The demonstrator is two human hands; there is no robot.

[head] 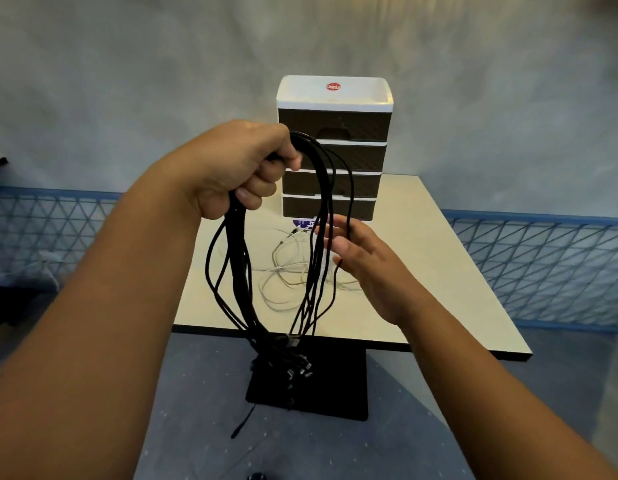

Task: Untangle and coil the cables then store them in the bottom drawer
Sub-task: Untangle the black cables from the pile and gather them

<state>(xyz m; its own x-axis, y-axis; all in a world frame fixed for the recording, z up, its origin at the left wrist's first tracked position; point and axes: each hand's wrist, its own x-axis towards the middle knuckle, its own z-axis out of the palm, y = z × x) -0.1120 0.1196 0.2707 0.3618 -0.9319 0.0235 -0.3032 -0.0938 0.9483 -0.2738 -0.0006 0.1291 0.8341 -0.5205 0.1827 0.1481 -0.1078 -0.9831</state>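
Observation:
My left hand [238, 168] grips the top of a bundle of black cables [241, 271], held up in front of the drawer unit. The long loops hang down past the table's front edge, and their plugs dangle near the floor. My right hand [356, 258] is open, fingers straight, touching the right-hand strands of the bundle. White cables [283, 271] lie tangled on the table [421, 271] behind the bundle. The drawer unit [335, 147] has a white top and several dark drawers, all closed; the bottom drawer [352, 206] sits just above the tabletop.
The beige table stands on a black pedestal base [335, 393]. Blue mesh fencing [543, 271] runs along both sides, in front of a grey wall. A purple sticker [302, 222] lies at the foot of the drawer unit.

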